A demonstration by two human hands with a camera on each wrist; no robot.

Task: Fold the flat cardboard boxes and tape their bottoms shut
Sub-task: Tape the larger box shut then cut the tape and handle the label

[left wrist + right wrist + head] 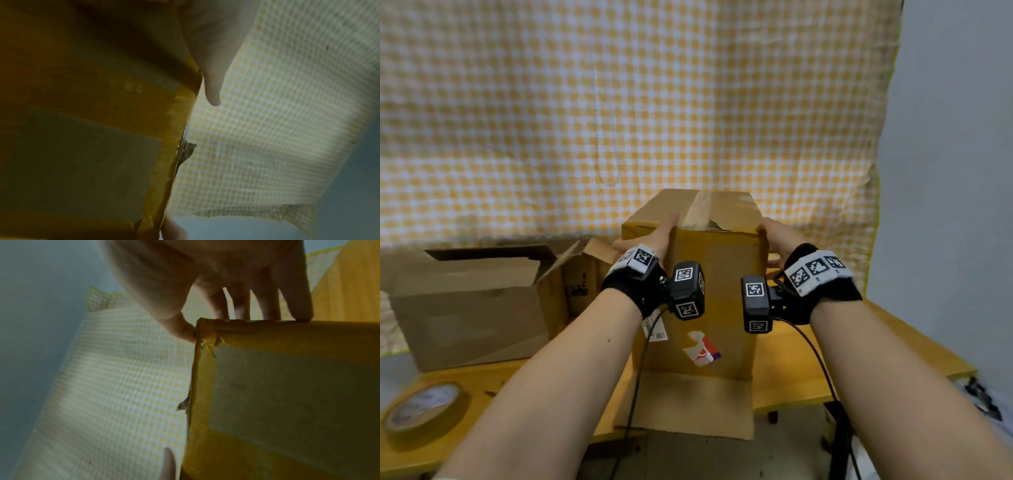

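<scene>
A tall brown cardboard box [709, 291] stands on the wooden table [791, 377] with its closed end up, and a strip of tape [698, 209] runs across that end. My left hand [645, 233] lies flat over the top left edge, fingers [213, 91] straight across the top face. At the top right corner is my right hand [768, 245]. Its thumb [180, 327] touches the taped corner and its straight fingers [265, 305] lie against the right side. The box [287, 394] has yellowish tape along its edges. One bottom flap [688, 401] lies spread toward me.
An open cardboard box [472, 308] sits at the left, with more cardboard behind it. A roll of tape [424, 407] lies near the table's front left corner. A yellow checked cloth [619, 102] hangs behind. Cables run from my wrist cameras over the table edge.
</scene>
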